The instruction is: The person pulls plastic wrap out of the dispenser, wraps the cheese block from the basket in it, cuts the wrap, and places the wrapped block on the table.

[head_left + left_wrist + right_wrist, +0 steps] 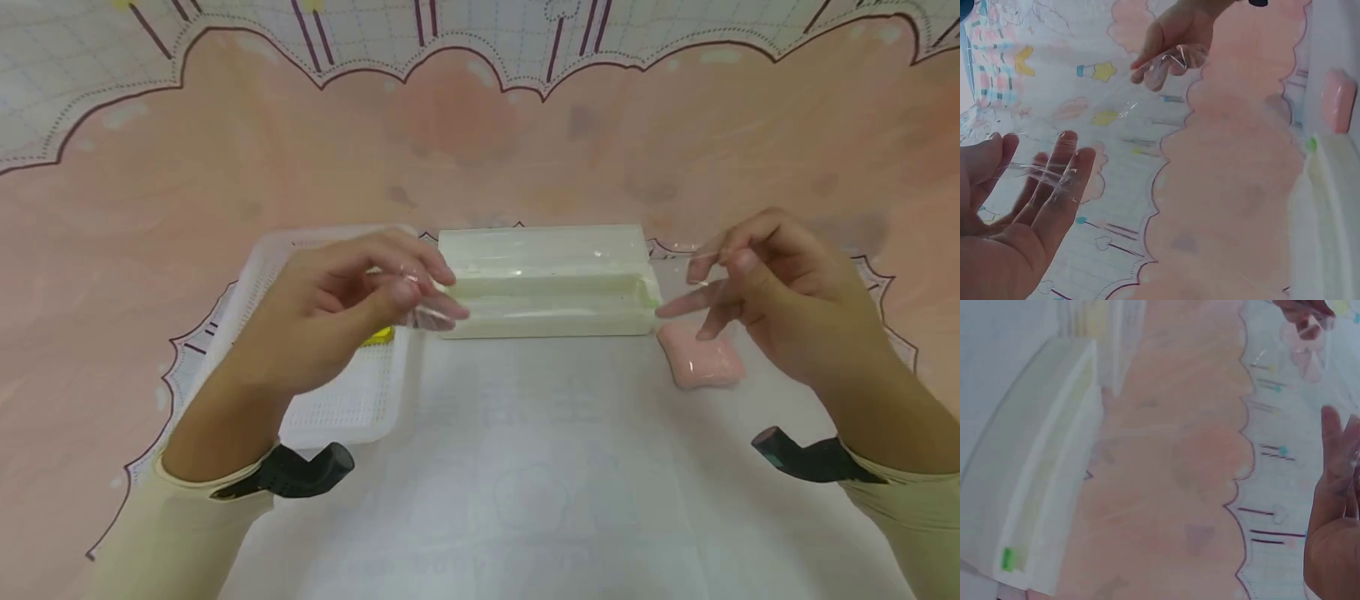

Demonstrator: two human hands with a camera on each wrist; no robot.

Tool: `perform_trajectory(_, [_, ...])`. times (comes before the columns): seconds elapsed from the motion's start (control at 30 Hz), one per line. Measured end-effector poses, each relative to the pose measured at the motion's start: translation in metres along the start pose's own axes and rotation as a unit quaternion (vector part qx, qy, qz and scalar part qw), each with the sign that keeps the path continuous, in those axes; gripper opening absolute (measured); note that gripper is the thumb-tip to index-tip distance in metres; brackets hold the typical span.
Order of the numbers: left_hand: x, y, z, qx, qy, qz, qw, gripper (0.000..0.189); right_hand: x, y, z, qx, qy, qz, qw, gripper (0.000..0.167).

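Note:
A sheet of clear plastic film (pixel 1125 112) is stretched through the air between both hands. My left hand (pixel 322 312) pinches its one end between thumb and fingers, and in the left wrist view the film lies in creases across the spread fingers. The other end is pinched by my right hand (pixel 795 300), gathered and shiny at the fingertips. Below and between the hands sits a long white film dispenser (pixel 547 323) with a pale green groove and a small bright green piece (pixel 1008 559) at one end. Under the right fingers lies a pink, pillow-shaped block (pixel 701 358).
A white perforated plastic tray (pixel 397 400) stands at the left, partly hidden behind the left hand. Something yellow (pixel 381 337) shows inside it. The white work surface (pixel 525 467) lies over a peach cloth (pixel 337 158) printed with cartoon shapes.

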State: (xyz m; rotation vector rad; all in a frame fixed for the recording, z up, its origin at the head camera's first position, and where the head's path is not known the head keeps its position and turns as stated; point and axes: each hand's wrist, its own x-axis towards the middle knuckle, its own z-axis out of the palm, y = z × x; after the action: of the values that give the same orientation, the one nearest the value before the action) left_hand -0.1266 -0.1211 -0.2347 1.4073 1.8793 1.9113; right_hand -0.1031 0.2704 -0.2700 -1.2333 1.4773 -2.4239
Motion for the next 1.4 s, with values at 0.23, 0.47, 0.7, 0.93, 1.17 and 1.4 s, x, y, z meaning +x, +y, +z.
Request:
perform_trajectory(0.23, [-0.050,-0.017,0.024,-0.079,-0.118,-0.121,0.9823,0.014,-0.055,0.015,0.001,-0.102,-0.089,0.130,0.9822,0.023])
perform_trajectory(0.47, [-0.098,-0.067,0.055,-0.143,-0.184,-0.239,0.9426,0.016,-0.113,0.045,0.006,-0.112,-0.089,0.340,0.9295,0.029])
perform_trajectory(0.7, [-0.138,-0.118,0.075,-0.128,-0.169,-0.319,0.9239,0.020,-0.154,0.078,-0.007,-0.023,-0.054,0.447,0.8928,0.024])
perform_trajectory(0.93, [-0.162,-0.146,0.078,-0.128,-0.144,-0.347,0.9178,0.025,-0.175,0.101,-0.018,0.012,-0.020,0.477,0.8789,0.029])
perform_trajectory(1.17, [-0.172,-0.154,0.079,-0.130,-0.119,-0.368,0.9131,0.026,-0.178,0.107,-0.021,0.047,-0.007,0.489,0.8708,0.032])
perform_trajectory(1.4, [-0.182,-0.152,0.079,-0.155,-0.108,-0.366,0.9115,0.031,-0.178,0.104,-0.025,0.060,0.022,0.532,0.8446,0.037])
